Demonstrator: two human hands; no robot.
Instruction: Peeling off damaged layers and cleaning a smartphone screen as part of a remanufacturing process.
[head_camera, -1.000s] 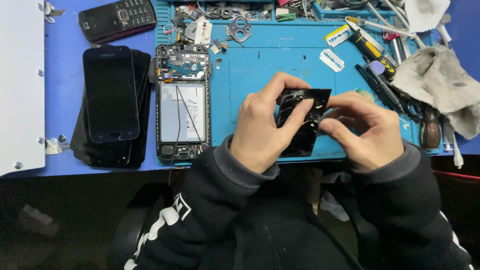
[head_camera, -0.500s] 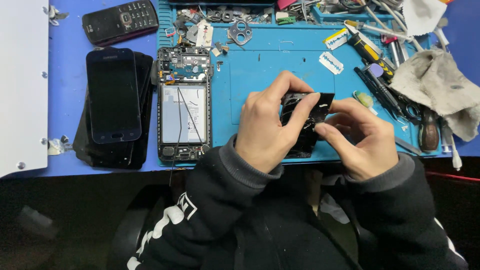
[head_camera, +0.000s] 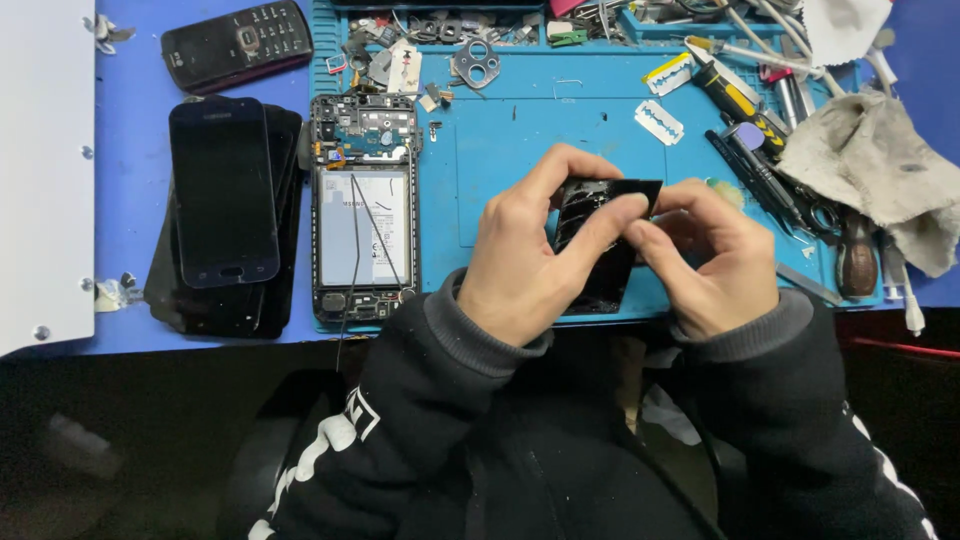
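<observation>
Panel (head_camera: 600, 235): flat, black, glossy, cracked; held above blue mat (head_camera: 520, 160).
Left hand (head_camera: 530, 255): gripping panel's left edge.
Right hand (head_camera: 710, 255): pinching its right edge.
Nearby: opened phone (head_camera: 363, 205), grey rag (head_camera: 880, 170).

A glossy black flat phone panel (head_camera: 600, 225) sits above the teal rubber repair mat (head_camera: 520, 150). The tabletop (head_camera: 130, 80) is blue, the crumpled cloth (head_camera: 880, 170) greyish-beige, the sleeves black with white lettering.
</observation>
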